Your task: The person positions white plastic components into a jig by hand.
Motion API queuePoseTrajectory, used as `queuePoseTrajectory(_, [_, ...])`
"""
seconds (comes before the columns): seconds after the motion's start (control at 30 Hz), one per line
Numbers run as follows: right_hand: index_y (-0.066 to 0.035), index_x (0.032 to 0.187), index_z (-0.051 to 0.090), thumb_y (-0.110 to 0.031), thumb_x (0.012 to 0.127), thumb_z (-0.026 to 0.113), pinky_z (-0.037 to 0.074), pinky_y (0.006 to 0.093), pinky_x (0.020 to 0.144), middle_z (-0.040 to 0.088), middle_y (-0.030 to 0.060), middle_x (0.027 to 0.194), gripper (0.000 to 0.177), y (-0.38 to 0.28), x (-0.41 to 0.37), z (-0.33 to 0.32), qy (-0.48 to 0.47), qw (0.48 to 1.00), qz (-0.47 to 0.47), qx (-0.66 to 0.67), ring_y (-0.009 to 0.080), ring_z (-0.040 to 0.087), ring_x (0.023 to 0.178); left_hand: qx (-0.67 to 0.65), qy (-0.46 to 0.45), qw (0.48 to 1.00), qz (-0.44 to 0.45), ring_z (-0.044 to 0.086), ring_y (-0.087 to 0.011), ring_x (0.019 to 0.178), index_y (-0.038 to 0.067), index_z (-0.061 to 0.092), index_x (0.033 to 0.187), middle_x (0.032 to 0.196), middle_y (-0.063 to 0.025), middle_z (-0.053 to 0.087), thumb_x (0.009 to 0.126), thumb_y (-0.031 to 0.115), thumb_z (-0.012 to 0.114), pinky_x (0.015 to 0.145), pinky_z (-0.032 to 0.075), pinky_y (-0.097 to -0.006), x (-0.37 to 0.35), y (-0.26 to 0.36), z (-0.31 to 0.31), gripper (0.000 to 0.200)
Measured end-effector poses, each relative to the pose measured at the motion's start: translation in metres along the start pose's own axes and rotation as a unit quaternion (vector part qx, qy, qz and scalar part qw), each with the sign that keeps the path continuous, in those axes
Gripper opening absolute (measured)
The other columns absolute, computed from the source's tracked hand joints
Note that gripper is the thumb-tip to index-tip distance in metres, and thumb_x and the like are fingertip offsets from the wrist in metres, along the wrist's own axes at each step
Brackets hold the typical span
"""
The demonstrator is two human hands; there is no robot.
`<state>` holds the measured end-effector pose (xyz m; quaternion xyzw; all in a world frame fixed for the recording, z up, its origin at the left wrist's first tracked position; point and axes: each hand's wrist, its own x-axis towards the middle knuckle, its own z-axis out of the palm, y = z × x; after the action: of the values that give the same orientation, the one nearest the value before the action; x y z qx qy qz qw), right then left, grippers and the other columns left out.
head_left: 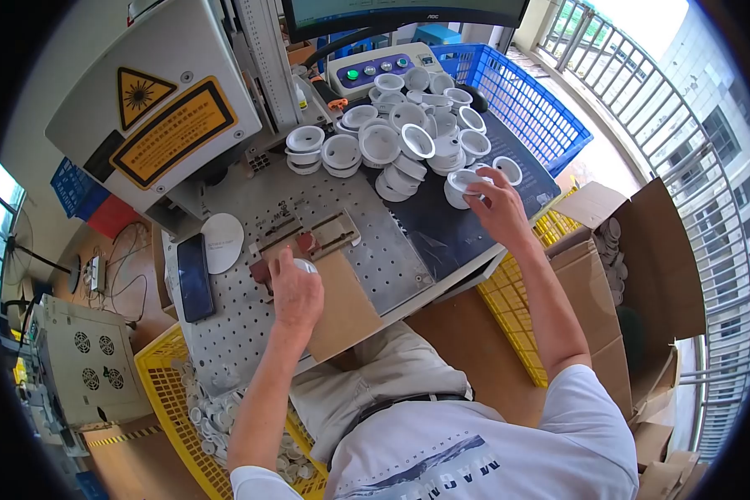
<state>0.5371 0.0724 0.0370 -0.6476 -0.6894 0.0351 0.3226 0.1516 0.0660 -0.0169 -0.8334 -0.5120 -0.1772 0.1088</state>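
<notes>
Cup (456, 191) right of centre, likely light and stiff, suits rim holding, as the right hand (500, 205) pinches it, while the left hand (297, 289) grips a white piece (307, 267).

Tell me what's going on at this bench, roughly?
The person's left hand is at a small fixture on the perforated metal plate, with a white piece showing at its fingers; the grip is mostly hidden. The right hand has its fingers on a white round part at the near edge of a heap of similar parts. A phone and a white disc lie off to the left.
</notes>
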Motion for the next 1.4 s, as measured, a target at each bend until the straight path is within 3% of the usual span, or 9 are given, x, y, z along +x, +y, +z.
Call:
queuePoseTrajectory(0.23, [-0.002, 0.099, 0.065, -0.022, 0.098, 0.062, 0.047, 0.0262, 0.056, 0.061, 0.0037, 0.082, 0.021, -0.074, -0.010, 0.000, -0.082, 0.974, 0.035, 0.209, 0.0134, 0.059, 0.064, -0.074, 0.037, 0.995, -0.047, 0.049, -0.0456, 0.105, -0.007, 0.061, 0.066, 0.118, -0.0284, 0.049, 0.058, -0.005, 0.064, 0.091, 0.043, -0.0541, -0.087, -0.019, -0.033, 0.008])
queuePoseTrajectory(0.3, [-0.003, 0.097, 0.062, -0.026, 0.102, 0.056, 0.035, 0.0217, 0.043, 0.050, -0.0022, 0.068, 0.024, -0.106, -0.018, 0.019, -0.319, 0.740, 0.224, 0.548, 0.0043, 0.046, 0.055, -0.058, 0.036, 0.988, -0.140, 0.049, -0.0458, 0.107, -0.007, 0.062, 0.066, 0.118, -0.0277, 0.050, 0.059, -0.006, 0.063, 0.093, 0.043, -0.0530, -0.110, -0.036, -0.033, 0.007])
queuePoseTrajectory(0.43, [-0.005, 0.097, 0.059, -0.026, 0.103, 0.053, 0.024, 0.0194, 0.037, 0.048, -0.0033, 0.069, 0.023, -0.154, -0.021, 0.074, -0.409, 0.704, 0.306, 0.494, 0.0013, 0.040, 0.050, -0.031, 0.051, 0.985, -0.165, 0.049, -0.0441, 0.108, -0.008, 0.065, 0.066, 0.120, -0.0260, 0.051, 0.059, -0.004, 0.065, 0.094, 0.043, -0.0493, -0.118, -0.044, -0.039, 0.008])
queuePoseTrajectory(0.47, [-0.003, 0.099, 0.060, -0.029, 0.101, 0.055, 0.039, 0.0247, 0.044, 0.057, 0.0026, 0.076, 0.027, -0.150, -0.017, 0.082, -0.450, 0.728, 0.289, 0.429, 0.0088, 0.053, 0.057, -0.024, 0.042, 0.986, -0.162, 0.050, -0.0436, 0.107, -0.008, 0.065, 0.065, 0.120, -0.0253, 0.051, 0.059, -0.004, 0.065, 0.093, 0.043, -0.0487, -0.117, -0.042, -0.042, 0.007])
queuePoseTrajectory(0.5, [-0.003, 0.099, 0.060, -0.029, 0.101, 0.055, 0.039, 0.0247, 0.044, 0.057, 0.0026, 0.076, 0.027, -0.157, -0.017, 0.085, -0.456, 0.727, 0.284, 0.427, 0.0088, 0.053, 0.057, -0.021, 0.044, 0.984, -0.169, 0.050, -0.0436, 0.107, -0.008, 0.065, 0.065, 0.120, -0.0253, 0.051, 0.059, -0.004, 0.065, 0.093, 0.043, -0.0487, -0.118, -0.042, -0.043, 0.007])
queuePoseTrajectory(0.57, [-0.001, 0.106, 0.058, -0.031, 0.095, 0.064, 0.052, 0.0350, 0.064, 0.064, 0.0125, 0.096, 0.033, -0.168, -0.020, 0.085, -0.305, 0.913, 0.068, 0.262, 0.0250, 0.066, 0.074, -0.049, 0.042, 0.980, -0.189, 0.049, -0.0413, 0.111, -0.010, 0.065, 0.067, 0.125, -0.0224, 0.049, 0.059, -0.007, 0.066, 0.096, 0.042, -0.0462, -0.118, -0.040, -0.043, 0.009])
queuePoseTrajectory(0.67, [-0.001, 0.114, 0.055, -0.031, 0.086, 0.073, 0.052, 0.0425, 0.082, 0.058, 0.0186, 0.122, 0.044, -0.185, -0.023, 0.060, -0.256, 0.953, -0.119, 0.108, 0.0395, 0.065, 0.093, -0.059, 0.040, 0.975, -0.209, 0.049, -0.0411, 0.111, -0.010, 0.066, 0.068, 0.126, -0.0226, 0.049, 0.058, -0.006, 0.067, 0.096, 0.042, -0.0458, -0.120, -0.040, -0.039, 0.011])
queuePoseTrajectory(0.9, [-0.003, 0.109, 0.052, -0.022, 0.079, 0.078, 0.053, 0.0427, 0.079, 0.050, 0.0194, 0.130, 0.044, -0.189, -0.032, 0.087, -0.324, 0.927, -0.155, 0.106, 0.0406, 0.064, 0.093, -0.057, 0.038, 0.978, -0.199, 0.049, -0.0410, 0.110, -0.011, 0.065, 0.067, 0.124, -0.0227, 0.050, 0.058, -0.006, 0.068, 0.095, 0.042, -0.0466, -0.119, -0.041, -0.040, 0.011])
queuePoseTrajectory(1.4, [0.002, 0.109, 0.050, -0.013, 0.082, 0.070, 0.054, 0.0498, 0.076, 0.051, 0.0263, 0.122, 0.037, -0.224, -0.010, 0.143, -0.235, 0.934, -0.228, 0.145, 0.0469, 0.063, 0.089, -0.074, 0.054, 0.975, -0.202, 0.052, -0.0421, 0.106, -0.010, 0.067, 0.069, 0.120, -0.0238, 0.052, 0.055, -0.007, 0.069, 0.092, 0.043, -0.0473, -0.114, -0.039, -0.046, 0.015])
